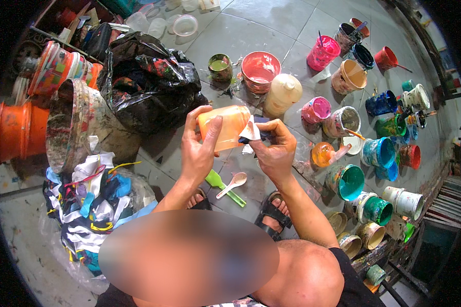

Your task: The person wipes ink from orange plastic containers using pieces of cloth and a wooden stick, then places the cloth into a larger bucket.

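Left hand (198,148) wraps the orange plastic jar (225,127) held on its side above the floor; right hand (275,148) pinches a white rag (250,131) at its mouth, three o'clock. Paint could drip onto my sandals (271,214) if I tilt further.

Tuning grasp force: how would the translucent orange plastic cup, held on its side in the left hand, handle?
The translucent orange plastic cup is probably light: the left hand holds it sideways alone. Its smooth round wall looks slippery and apt to roll. The right hand presses a white cloth at its mouth, so it seems fairly stiff.
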The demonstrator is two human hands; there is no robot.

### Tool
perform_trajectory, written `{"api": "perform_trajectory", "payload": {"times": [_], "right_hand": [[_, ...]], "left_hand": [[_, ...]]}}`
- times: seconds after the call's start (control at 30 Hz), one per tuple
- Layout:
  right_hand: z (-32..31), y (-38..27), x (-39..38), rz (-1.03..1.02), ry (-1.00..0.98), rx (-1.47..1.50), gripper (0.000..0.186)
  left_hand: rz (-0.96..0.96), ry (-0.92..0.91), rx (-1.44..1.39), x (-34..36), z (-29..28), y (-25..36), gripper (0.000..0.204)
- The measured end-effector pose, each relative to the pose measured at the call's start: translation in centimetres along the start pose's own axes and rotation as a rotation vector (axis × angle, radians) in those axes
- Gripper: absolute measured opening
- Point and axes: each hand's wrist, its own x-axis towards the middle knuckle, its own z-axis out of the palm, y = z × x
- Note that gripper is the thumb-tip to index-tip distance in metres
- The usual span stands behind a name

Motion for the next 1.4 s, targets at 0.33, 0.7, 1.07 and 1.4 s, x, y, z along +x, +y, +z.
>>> {"api": "perform_trajectory", "payload": {"times": [0.33,0.7,1.07,1.4], "right_hand": [[-1.5,-1.1,2.5,0.417,0.036,0.254,0.007],[1.4,-4.7,-0.7,-0.088,-0.112,-0.294,0.026],[0.7,-1.9,-1.6,0.148,0.069,0.065,0.016],[-1.2,-2.3,1.7,0.593,0.086,0.329,0.006]], "left_hand": [[0.789,-0.29,0.652,0.5,-1.7,0.4,0.06],[-0.631,-0.096,-0.301,1.3,-0.6,0.1,0.063],[0.232,0.017,0.014,1.1,0.2,-1.8,0.039],[0.846,-0.297,0.468,1.2,-1.8,-1.4,0.06]]}}
